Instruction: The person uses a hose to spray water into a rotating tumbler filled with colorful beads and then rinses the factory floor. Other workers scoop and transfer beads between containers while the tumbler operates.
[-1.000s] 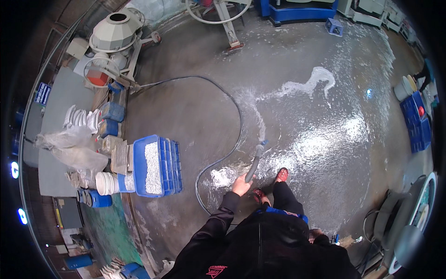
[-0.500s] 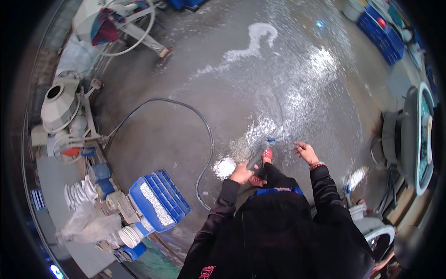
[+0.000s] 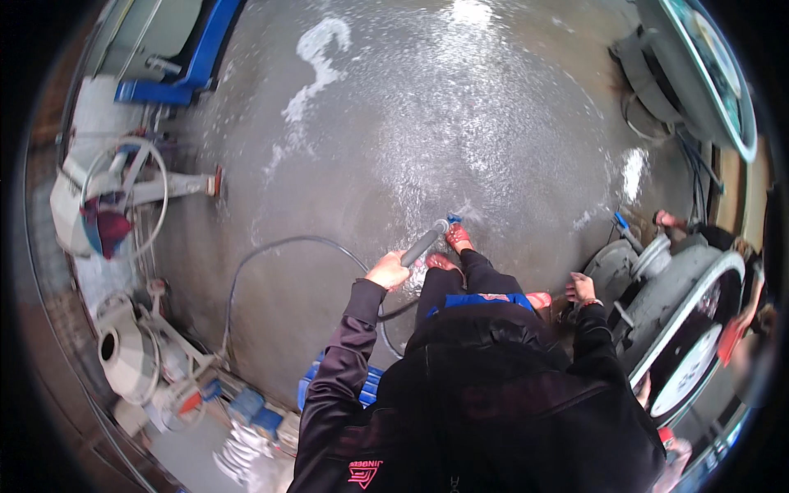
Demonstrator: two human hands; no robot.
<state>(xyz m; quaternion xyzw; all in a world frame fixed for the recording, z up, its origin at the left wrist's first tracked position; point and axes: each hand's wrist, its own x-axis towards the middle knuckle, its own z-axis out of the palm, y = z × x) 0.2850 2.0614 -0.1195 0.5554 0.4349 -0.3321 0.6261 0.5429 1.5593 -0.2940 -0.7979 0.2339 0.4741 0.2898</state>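
Observation:
My left hand (image 3: 388,271) is wrapped round the grey grip of a hose spray nozzle (image 3: 424,246), held out over the wet concrete floor. The nozzle's blue-tipped end points away from me, just above my red shoe (image 3: 459,237). A dark hose (image 3: 308,240) loops across the floor on the left and runs back toward my body. My right hand (image 3: 581,287), with a red bracelet at the wrist, hangs beside a grey round machine (image 3: 670,304). Its fingers are loosely bent and slightly apart, with nothing visible in them.
Grey drum mixers (image 3: 127,361) and a handwheel (image 3: 123,197) line the left side. A blue metal frame (image 3: 193,62) stands far left, and a large round-rimmed tub (image 3: 699,74) far right. Another person's arm (image 3: 744,316) is beside the grey machine. White residue (image 3: 316,62) streaks the floor.
The view has turned to the right, so the floor and machines have shifted. My left hand still grips the nozzle. My right hand has come near the grey machine, its fingers more bent.

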